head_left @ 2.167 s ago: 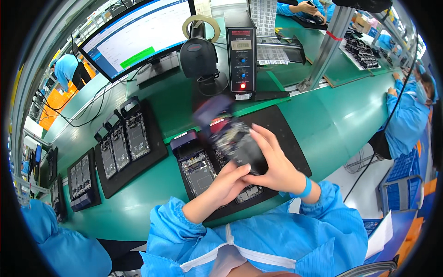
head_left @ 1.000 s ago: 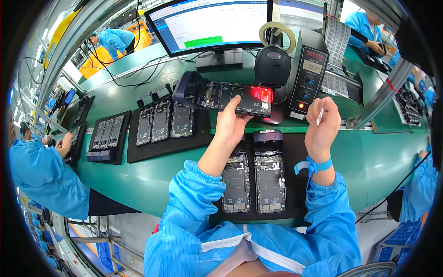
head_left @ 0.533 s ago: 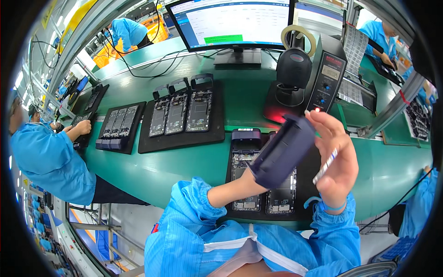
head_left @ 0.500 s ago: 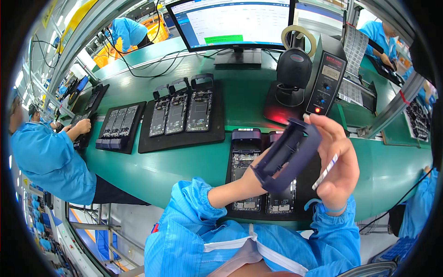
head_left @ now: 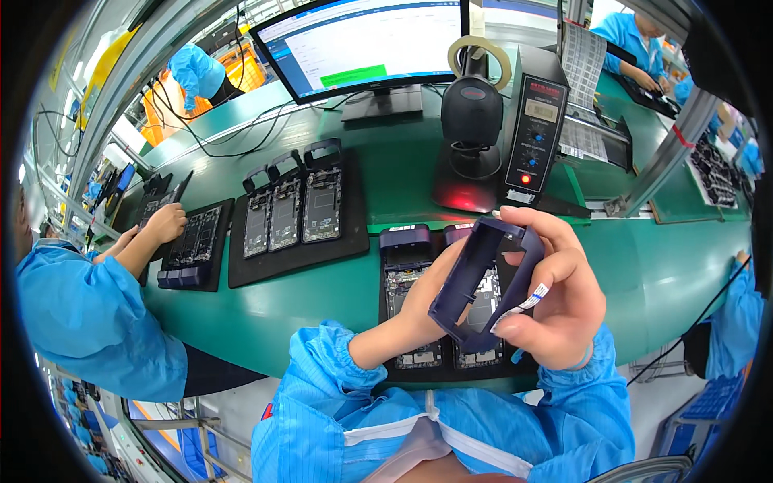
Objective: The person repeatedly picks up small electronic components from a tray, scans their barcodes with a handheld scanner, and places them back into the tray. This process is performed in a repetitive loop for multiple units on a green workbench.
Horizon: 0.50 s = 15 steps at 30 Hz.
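A dark purple, hollow plastic housing (head_left: 460,282) is held tilted above a black mat (head_left: 523,364). My left hand (head_left: 425,304) grips it from behind, and most of those fingers are hidden by it. At its right side is my right hand (head_left: 573,302), the index finger on the upper corner and the thumb near the lower side wall. A small white label strip (head_left: 533,296) sits between my right fingers and the housing; whether it is stuck on, I cannot tell. Beneath lie two circuit-board assemblies, the left one (head_left: 403,283) with a purple cap at its top.
Behind my hands stand a black scanner (head_left: 473,113) on its stand, a counter box (head_left: 535,133) and a monitor (head_left: 366,48). A second black mat (head_left: 350,229) carries three board assemblies. A co-worker's hand (head_left: 167,223) works at the left; a metal post (head_left: 664,165) rises at the right.
My right hand has brought the label strip in against the housing's right side. The housing has turned, showing more of its hollow inside. The whole view has shifted slightly.
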Tool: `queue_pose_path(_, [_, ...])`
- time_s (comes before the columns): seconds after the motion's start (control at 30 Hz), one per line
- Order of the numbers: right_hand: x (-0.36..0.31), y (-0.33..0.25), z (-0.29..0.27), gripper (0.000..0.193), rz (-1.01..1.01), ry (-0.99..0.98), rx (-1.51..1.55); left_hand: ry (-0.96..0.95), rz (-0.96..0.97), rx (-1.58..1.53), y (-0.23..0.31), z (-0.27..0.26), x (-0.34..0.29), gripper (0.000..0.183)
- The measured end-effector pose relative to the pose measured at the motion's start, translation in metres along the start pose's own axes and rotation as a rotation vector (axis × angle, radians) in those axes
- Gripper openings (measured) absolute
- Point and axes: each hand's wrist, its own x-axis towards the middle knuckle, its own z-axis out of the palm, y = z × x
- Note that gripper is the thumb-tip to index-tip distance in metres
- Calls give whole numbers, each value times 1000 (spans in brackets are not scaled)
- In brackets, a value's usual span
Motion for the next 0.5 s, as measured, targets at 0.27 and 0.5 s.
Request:
queue_pose_path(0.27, [-6, 12, -13, 53, 255, 160, 317, -128, -239, -536, -3, -1, -9, 44])
queue_pose_path(0.5, [-77, 24, -6, 46, 704, 167, 47, -109, -387, -698, -17, 8, -35, 66])
